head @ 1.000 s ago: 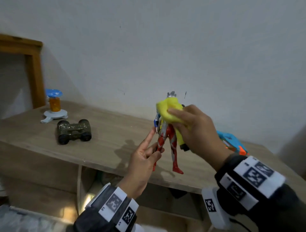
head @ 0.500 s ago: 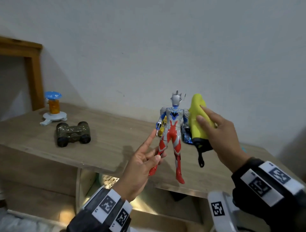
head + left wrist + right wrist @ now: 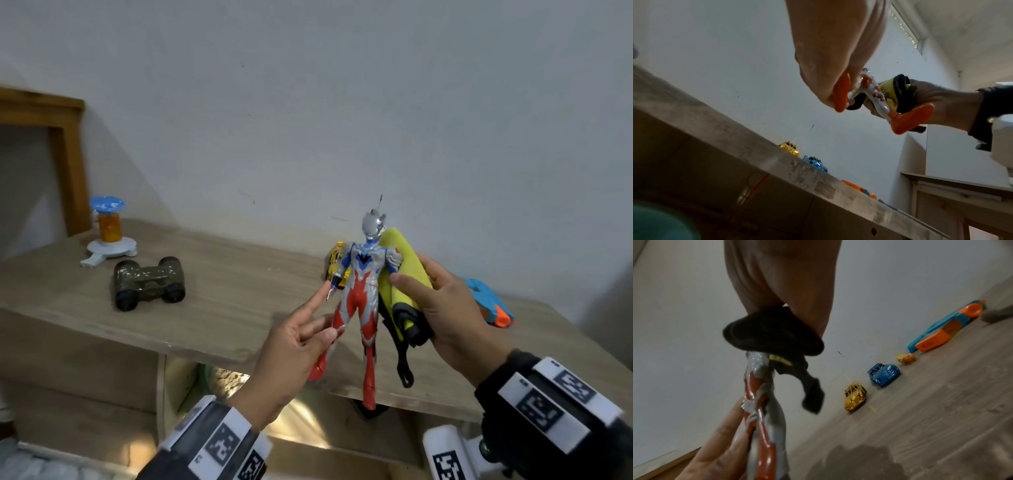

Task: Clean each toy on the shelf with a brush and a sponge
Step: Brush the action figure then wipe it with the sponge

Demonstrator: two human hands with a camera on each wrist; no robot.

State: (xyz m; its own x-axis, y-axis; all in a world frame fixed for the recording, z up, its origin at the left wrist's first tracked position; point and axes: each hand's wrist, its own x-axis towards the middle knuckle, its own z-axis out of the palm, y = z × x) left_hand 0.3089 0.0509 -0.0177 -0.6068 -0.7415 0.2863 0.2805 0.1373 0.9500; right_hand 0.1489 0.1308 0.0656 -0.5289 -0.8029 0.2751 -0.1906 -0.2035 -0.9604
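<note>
Left hand (image 3: 291, 346) pinches one leg of the action figure (image 3: 359, 294) between thumb and curled fingers, index finger extended, holding it upright in the air in front of the wooden shelf (image 3: 222, 291). Right hand (image 3: 442, 308) grips the folded yellow sponge (image 3: 404, 274), black backing and strap hanging, against the figure's side and back. The figure's long axis runs vertical, the sponge lying parallel just beside it, so the right hand is judged nearer for the next wipe.
</note>
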